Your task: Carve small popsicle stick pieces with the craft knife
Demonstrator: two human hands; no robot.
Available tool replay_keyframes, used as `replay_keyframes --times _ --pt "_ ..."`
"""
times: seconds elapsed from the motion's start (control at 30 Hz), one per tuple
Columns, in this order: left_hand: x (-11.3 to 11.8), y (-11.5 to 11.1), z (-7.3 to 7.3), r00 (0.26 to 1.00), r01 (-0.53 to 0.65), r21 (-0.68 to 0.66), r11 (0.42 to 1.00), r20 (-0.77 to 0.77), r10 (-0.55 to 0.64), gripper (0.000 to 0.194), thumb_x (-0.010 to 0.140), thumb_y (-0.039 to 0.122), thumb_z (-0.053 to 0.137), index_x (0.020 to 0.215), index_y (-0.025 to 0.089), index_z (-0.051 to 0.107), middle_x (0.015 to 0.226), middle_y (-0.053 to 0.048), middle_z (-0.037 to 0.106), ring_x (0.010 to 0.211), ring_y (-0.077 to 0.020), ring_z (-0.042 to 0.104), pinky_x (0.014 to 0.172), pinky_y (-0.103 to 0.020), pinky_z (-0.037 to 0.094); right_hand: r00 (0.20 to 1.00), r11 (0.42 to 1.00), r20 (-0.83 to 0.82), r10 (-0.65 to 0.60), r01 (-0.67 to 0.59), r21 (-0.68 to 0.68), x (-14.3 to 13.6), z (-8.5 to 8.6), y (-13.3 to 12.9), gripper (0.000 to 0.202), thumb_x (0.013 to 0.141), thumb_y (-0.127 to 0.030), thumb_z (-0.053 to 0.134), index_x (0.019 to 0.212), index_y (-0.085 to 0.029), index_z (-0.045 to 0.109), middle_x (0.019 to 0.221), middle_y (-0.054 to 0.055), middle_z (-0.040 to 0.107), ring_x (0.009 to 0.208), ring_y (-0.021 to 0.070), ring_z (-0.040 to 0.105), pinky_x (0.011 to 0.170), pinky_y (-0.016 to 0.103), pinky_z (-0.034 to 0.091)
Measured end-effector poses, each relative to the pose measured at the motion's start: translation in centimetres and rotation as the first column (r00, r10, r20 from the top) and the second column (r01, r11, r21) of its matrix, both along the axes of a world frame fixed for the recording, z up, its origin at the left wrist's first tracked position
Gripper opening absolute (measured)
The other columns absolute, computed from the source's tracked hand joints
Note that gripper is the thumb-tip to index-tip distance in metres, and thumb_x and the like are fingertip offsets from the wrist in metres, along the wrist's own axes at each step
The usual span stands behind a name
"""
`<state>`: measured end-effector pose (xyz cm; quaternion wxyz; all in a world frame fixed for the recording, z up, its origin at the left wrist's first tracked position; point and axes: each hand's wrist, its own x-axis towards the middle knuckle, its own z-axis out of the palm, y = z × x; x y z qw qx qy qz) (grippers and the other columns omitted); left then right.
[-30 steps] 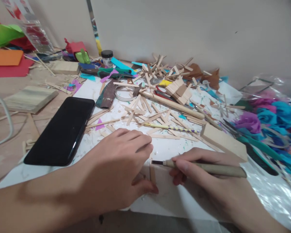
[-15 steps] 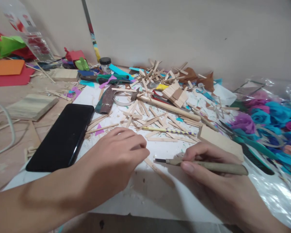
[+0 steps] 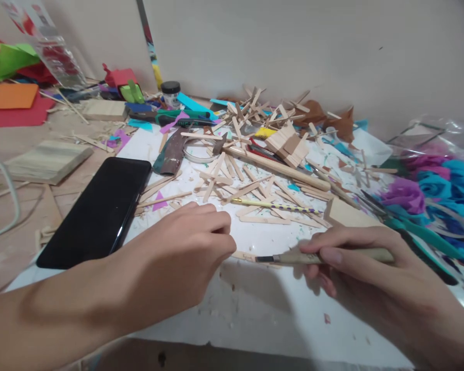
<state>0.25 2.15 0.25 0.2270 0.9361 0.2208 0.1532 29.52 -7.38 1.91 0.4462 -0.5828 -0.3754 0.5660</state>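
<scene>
Pinched in my left hand (image 3: 195, 252) is one end of a wooden craft stick (image 3: 245, 255), which sticks out to the right close above the white board (image 3: 185, 324). Small marks or cuts show on the stick's face. My right hand (image 3: 363, 273) grips a wood-carving chisel (image 3: 294, 257) by its pale handle, thumb on top. The dark metal blade points left and overlaps the stick in view; whether it touches cannot be made out. Just beyond the hands lie a yellow patterned pencil (image 3: 274, 205) and several loose craft sticks (image 3: 265, 220).
To the left lie a black phone (image 3: 100, 211) and a wooden block (image 3: 48, 161). A hammer (image 3: 270, 165), a roll of clear tape (image 3: 201, 149) and heaped sticks stand behind. Scissors (image 3: 394, 216), a green-and-black brush (image 3: 429, 252) and crepe-paper flowers (image 3: 404, 196) are on the right.
The craft stick has swung from slanting down-right to lying nearly level. My right hand has shifted slightly right with the chisel, whose blade now overlaps the stick. The left hand has closed tighter.
</scene>
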Motion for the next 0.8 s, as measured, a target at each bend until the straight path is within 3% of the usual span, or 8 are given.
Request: replay_keyframes --times 0.33,0.53,0.7,0.8 --pt "0.17 0.06 0.11 0.999 0.024 -0.017 1.000 0.023 -0.024 0.034 0.099 0.001 0.049 0.090 0.018 0.077 0.092 -0.004 0.068 0.083 -0.0200 0.057 0.073 -0.036 0.039 0.986 1.000 0.169 0.018 -0.022 0.020 0.77 -0.79 -0.15 0.026 0.082 -0.047 0.100 0.091 -0.023 0.094 0.075 0.011 0.082 0.063 0.0218 0.073 0.056 0.031 0.061" --pt "-0.05 0.11 0.10 0.999 0.027 -0.023 0.999 0.032 -0.026 0.036 0.099 0.000 0.049 0.091 0.018 0.079 0.092 -0.003 0.069 0.084 -0.0192 0.060 0.071 -0.036 0.039 0.992 0.999 0.117 0.038 -0.038 -0.008 0.24 -0.46 -0.03 0.025 0.086 -0.046 0.097 0.093 -0.023 0.095 0.079 0.012 0.084 0.069 0.0207 0.075 0.065 0.029 0.064" --pt "-0.09 0.21 0.12 0.998 0.038 0.017 0.999 0.051 -0.039 0.036 0.103 0.003 0.050 0.094 0.019 0.081 0.093 -0.003 0.070 0.082 -0.0175 0.061 0.068 -0.036 0.038 0.992 0.995 0.079 0.098 -0.098 0.005 0.28 -0.34 0.42 0.026 0.090 -0.047 0.095 0.096 -0.021 0.095 0.077 0.012 0.085 0.070 0.0205 0.079 0.065 0.026 0.064" --pt "-0.10 0.31 0.08 0.998 0.040 0.048 0.998 0.050 -0.042 0.038 0.105 0.003 0.048 0.098 0.019 0.082 0.094 -0.003 0.072 0.083 -0.0174 0.062 0.069 -0.035 0.039 0.970 0.984 0.170 0.175 -0.179 0.009 0.45 -0.49 0.47 0.029 0.094 -0.050 0.091 0.100 -0.022 0.095 0.083 0.012 0.088 0.076 0.0218 0.082 0.071 0.028 0.066"
